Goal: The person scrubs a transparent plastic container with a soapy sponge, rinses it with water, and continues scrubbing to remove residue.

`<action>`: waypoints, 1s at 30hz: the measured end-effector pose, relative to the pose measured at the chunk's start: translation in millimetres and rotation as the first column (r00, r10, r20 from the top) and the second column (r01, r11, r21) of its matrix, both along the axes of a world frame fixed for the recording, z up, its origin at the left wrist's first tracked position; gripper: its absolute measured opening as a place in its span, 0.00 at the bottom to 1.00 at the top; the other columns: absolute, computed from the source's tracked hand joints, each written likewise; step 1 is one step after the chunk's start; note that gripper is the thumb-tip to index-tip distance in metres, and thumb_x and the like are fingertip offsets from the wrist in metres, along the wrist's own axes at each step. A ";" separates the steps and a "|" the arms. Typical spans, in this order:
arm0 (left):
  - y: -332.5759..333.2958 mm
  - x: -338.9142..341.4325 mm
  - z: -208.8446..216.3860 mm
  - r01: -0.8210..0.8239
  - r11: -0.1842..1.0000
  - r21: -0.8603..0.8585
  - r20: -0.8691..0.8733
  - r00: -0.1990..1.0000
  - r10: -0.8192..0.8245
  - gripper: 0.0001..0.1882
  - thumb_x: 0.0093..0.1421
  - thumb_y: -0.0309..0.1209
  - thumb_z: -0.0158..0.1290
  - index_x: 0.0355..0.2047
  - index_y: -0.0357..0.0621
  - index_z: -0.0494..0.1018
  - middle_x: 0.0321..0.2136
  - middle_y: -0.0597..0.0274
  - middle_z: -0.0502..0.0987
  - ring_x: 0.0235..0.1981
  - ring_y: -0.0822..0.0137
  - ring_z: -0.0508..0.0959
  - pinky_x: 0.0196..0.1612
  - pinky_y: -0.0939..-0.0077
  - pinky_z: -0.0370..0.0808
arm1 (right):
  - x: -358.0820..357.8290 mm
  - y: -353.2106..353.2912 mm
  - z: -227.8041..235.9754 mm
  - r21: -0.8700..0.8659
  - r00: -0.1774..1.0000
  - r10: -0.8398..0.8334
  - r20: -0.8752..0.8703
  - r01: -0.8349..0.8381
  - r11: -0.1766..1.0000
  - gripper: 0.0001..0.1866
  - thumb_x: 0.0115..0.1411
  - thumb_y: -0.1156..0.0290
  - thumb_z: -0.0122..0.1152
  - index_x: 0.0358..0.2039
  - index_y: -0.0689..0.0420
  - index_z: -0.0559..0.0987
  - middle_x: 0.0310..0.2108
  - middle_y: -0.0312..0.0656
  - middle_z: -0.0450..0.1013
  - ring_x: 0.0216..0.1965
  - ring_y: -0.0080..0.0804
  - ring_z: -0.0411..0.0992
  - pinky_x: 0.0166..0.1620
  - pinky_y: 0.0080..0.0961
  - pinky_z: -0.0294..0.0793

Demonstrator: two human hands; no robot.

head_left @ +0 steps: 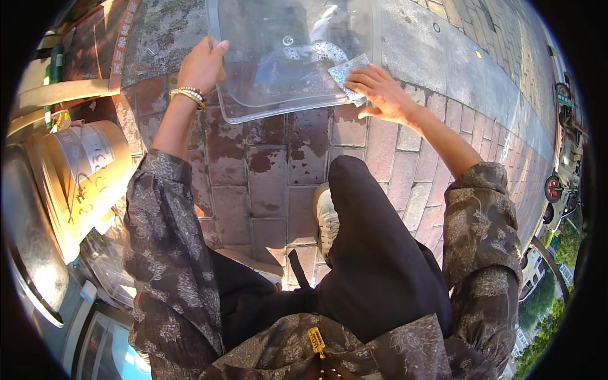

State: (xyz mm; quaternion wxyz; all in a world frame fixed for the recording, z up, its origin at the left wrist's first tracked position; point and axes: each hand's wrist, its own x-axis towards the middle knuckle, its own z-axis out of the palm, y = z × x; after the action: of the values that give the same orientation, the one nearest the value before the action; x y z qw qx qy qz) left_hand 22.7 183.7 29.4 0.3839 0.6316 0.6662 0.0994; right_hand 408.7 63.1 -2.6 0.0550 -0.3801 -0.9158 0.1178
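Left hand (pixel 204 67) gripping left edge of clear rectangular plastic lid (pixel 253 73), over reddish brick paving (pixel 266 164). Right hand (pixel 384 95), fingers extended, on pale-blue patterned cloth (pixel 346 75) at lid's right edge; cannot tell whether gripping.

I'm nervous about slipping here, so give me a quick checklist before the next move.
1. Left hand at the clear plastic piece's edge: ok.
2. Right hand on the patterned cloth: ok.
3. Cloth pressed firmly: cannot tell.
4. Paving bricks dry: not ok, dark wet-looking patches.
5. Plastic's far edge visible: not ok, cut off at the top.
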 end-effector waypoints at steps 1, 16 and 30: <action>15.3 -7.1 10.1 0.016 0.999 -0.033 0.035 0.999 -0.015 0.22 0.66 0.50 0.48 0.33 0.42 0.72 0.20 0.59 0.79 0.28 0.61 0.80 0.37 0.69 0.72 | -9.4 -6.0 5.9 0.002 0.999 0.001 -0.034 -0.001 1.000 0.36 0.41 0.74 0.72 0.55 0.55 0.72 0.52 0.40 0.71 0.56 0.44 0.68 0.56 0.38 0.70; -103.7 24.6 -62.1 -0.228 0.974 0.003 0.216 0.951 0.222 0.25 0.65 0.46 0.51 0.48 0.33 0.70 0.33 0.49 0.82 0.33 0.58 0.83 0.43 0.67 0.76 | -199.3 -24.3 -28.3 -0.137 0.781 -0.416 -0.466 0.401 0.906 0.29 0.48 0.70 0.69 0.51 0.63 0.73 0.49 0.47 0.71 0.50 0.46 0.69 0.53 0.38 0.71; -89.9 26.3 -43.3 -0.204 0.979 0.001 0.145 0.969 0.202 0.18 0.70 0.41 0.44 0.34 0.39 0.74 0.25 0.59 0.84 0.21 0.72 0.81 0.28 0.79 0.74 | -95.4 15.7 -55.7 -0.037 0.952 -0.307 0.000 0.307 0.951 0.22 0.66 0.66 0.45 0.56 0.64 0.72 0.62 0.49 0.66 0.65 0.43 0.62 0.66 0.38 0.59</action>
State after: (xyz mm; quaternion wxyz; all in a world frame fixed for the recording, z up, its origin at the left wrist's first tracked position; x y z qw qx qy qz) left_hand 49.0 93.8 -13.9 0.4139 0.5542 0.6971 0.1886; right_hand 313.3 78.8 -58.3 0.0685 -0.5183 -0.8431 0.1259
